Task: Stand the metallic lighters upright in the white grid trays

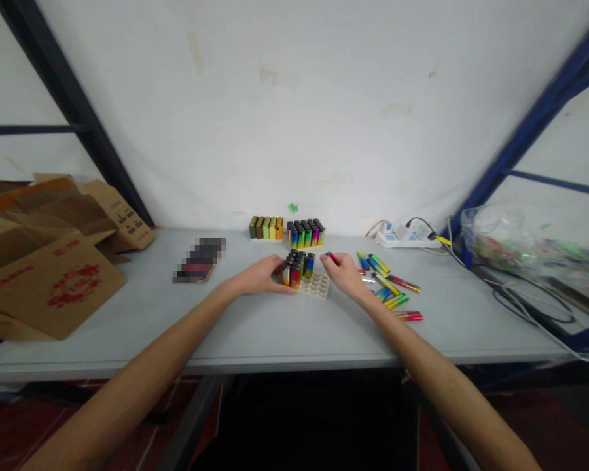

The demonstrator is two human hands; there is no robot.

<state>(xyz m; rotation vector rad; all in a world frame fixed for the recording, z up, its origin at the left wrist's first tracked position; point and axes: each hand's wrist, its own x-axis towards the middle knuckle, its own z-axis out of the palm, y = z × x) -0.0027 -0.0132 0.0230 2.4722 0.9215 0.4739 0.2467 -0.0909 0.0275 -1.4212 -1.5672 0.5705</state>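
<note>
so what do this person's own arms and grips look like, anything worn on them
The left forearm and right forearm are bare as far as they show, with no sleeves in view. The left grip and right grip are ungloved hands, with no watch or bracelet in sight. Any rings would be too small to tell.

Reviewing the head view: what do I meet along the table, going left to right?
Cardboard boxes, pixelated dark item, left hand, partly filled lighter tray, right hand pinching a lighter, loose lighters, clear plastic wrapping.
</note>
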